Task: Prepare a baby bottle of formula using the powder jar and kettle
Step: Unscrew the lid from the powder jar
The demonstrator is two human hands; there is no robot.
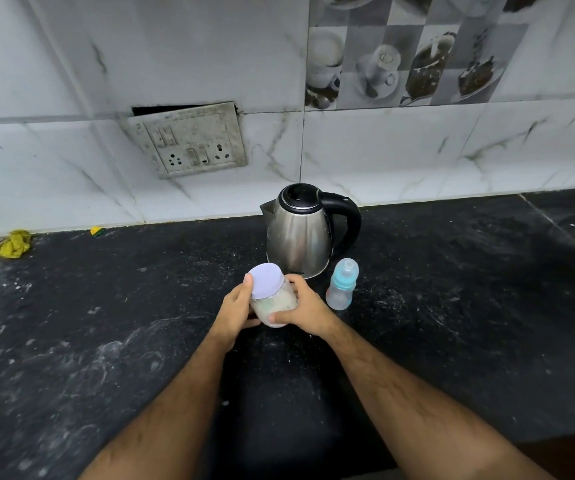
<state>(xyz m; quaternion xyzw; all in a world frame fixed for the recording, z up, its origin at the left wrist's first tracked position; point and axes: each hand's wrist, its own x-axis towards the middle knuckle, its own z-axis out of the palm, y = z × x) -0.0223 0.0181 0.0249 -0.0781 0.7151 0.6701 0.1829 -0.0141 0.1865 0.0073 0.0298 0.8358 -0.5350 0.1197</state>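
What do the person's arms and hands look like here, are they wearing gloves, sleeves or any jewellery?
Both arms are bare from the frame's bottom edge to the wrists, with visible hair on the forearms. The left hand and right hand wear no gloves. No sleeve, watch, bracelet or ring shows.

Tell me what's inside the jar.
The jar, held by both the left hand and right hand, shows whitish powder through its clear wall. The lid is on, and fingers cover parts of the sides, so the fill level is unclear.
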